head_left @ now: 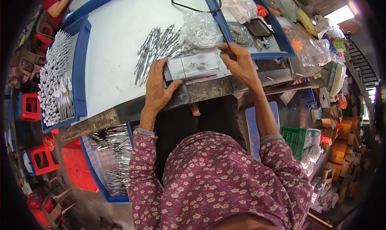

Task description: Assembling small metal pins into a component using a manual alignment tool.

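Note:
At the table's front edge, my left hand (157, 87) is closed on the left end of a pale rectangular block (197, 66), thumb on the near side and fingers on the far side. Dark smudges mark the block's top. Just right of it, my right hand (242, 64) is raised, its fingers wrapped round a thin dark rod (226, 36) that slants up and away; its exact kind is unclear. Beyond my left hand lies a loose heap of thin silver metal pieces (155, 49). A clear plastic bag (202, 29) of small pale parts sits behind the block.
A blue tray (83, 65) of white-tipped thin pieces stands at the left. Below the table is another blue bin (93, 171) of silver pieces. At the right, a blue tray (283, 39) holds bags and small parts. A black loop (189, 7) lies at the back.

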Motion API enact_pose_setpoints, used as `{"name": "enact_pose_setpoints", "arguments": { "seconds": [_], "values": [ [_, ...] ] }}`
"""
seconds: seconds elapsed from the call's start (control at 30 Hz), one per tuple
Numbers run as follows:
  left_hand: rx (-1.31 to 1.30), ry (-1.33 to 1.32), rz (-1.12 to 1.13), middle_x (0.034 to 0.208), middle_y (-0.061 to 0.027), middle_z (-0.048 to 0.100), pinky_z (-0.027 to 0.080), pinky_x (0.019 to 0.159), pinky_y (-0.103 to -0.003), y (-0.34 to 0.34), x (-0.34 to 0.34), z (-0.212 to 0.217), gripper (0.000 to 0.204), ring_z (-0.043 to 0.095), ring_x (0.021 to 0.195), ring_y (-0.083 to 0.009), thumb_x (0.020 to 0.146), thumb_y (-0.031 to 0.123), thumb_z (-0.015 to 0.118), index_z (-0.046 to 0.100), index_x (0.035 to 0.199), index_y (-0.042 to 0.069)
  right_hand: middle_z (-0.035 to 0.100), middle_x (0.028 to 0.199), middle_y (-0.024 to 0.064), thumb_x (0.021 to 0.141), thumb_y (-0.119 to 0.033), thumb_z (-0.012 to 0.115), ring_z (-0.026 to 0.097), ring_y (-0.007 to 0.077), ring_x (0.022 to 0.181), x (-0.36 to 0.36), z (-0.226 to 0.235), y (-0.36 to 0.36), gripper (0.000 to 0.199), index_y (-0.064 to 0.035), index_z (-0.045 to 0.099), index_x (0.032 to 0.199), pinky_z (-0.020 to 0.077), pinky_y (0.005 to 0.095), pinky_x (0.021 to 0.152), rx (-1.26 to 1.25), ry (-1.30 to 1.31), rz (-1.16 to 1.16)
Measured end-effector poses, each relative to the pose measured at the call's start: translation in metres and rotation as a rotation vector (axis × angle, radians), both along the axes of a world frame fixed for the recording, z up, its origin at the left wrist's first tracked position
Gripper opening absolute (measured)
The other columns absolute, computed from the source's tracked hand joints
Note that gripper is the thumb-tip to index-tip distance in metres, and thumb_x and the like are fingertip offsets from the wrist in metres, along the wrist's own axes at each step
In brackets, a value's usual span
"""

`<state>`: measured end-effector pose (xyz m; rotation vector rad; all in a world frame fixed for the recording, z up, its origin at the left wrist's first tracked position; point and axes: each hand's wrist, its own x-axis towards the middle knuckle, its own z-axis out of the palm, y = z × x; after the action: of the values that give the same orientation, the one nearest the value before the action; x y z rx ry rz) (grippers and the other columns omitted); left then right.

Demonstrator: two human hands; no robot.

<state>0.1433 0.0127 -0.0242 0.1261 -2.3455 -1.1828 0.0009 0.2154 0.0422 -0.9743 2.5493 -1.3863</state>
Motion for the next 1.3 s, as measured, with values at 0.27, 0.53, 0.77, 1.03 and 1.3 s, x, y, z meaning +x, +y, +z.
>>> {"name": "enact_pose_setpoints", "arguments": {
  "seconds": [0.27, 0.53, 0.77, 1.03, 1.3],
  "values": [
    [-0.045, 0.038, 0.009, 0.113, -0.0172, 0.048, 0.042, 0.088, -0.038, 0.006, -0.007, 0.002, 0.064, 0.05, 0.104, -0.0338, 0.068, 0.025, 0.074, 0.044, 0.119, 0.002, 0.06, 0.086, 0.0196, 0.074, -0.008, 0.052, 0.058, 0.034, 0.079, -0.067, -0.023, -0.054, 0.021, -0.0007, 0.062, 0.091, 0.0458, 0.0385, 0.073, 0.263, 0.426, -0.023],
    [-0.079, 0.024, -0.001, 0.115, -0.0176, 0.047, 0.043, 0.086, -0.037, 0.009, -0.011, 0.002, 0.064, 0.051, 0.103, -0.035, 0.067, 0.024, 0.074, 0.045, 0.119, 0.002, 0.059, 0.09, 0.0169, 0.078, -0.005, 0.054, 0.058, 0.0343, 0.085, -0.06, -0.029, -0.07, 0.021, -0.0107, 0.064, 0.096, 0.0456, 0.0416, 0.075, 0.397, 0.371, -0.008],
    [-0.116, -0.009, -0.016, 0.117, -0.0182, 0.045, 0.045, 0.081, -0.038, 0.011, -0.012, 0.002, 0.063, 0.052, 0.1, -0.0369, 0.068, 0.02, 0.074, 0.043, 0.121, 0.003, 0.059, 0.087, 0.0119, 0.08, -0.01, 0.057, 0.059, 0.0315, 0.08, -0.066, -0.038, -0.075, 0.013, -0.012, 0.062, 0.092, 0.046, 0.0415, 0.069, 0.447, 0.495, 0.004],
    [-0.076, 0.031, -0.065, 0.118, -0.0195, 0.046, 0.043, 0.086, -0.038, 0.008, -0.006, 0.005, 0.06, 0.05, 0.103, -0.0386, 0.068, 0.012, 0.071, 0.042, 0.121, 0.004, 0.055, 0.082, 0.0074, 0.079, -0.009, 0.061, 0.055, 0.0199, 0.067, -0.071, -0.044, -0.062, 0.015, -0.0078, 0.062, 0.094, 0.0434, 0.0296, 0.06, -0.007, 0.464, 0.0],
    [0.08, 0.084, 0.177, 0.094, -0.013, 0.053, 0.046, 0.063, -0.031, -0.004, 0.01, -0.001, 0.038, 0.053, 0.076, -0.0218, 0.074, 0.004, 0.064, 0.051, 0.109, 0.0, 0.058, 0.068, 0.0013, 0.083, -0.011, 0.062, 0.049, 0.0048, 0.052, -0.036, -0.008, -0.045, 0.013, -0.0005, 0.056, 0.086, 0.0376, 0.0192, 0.045, -0.386, -0.053, -0.003]
  ]
}}
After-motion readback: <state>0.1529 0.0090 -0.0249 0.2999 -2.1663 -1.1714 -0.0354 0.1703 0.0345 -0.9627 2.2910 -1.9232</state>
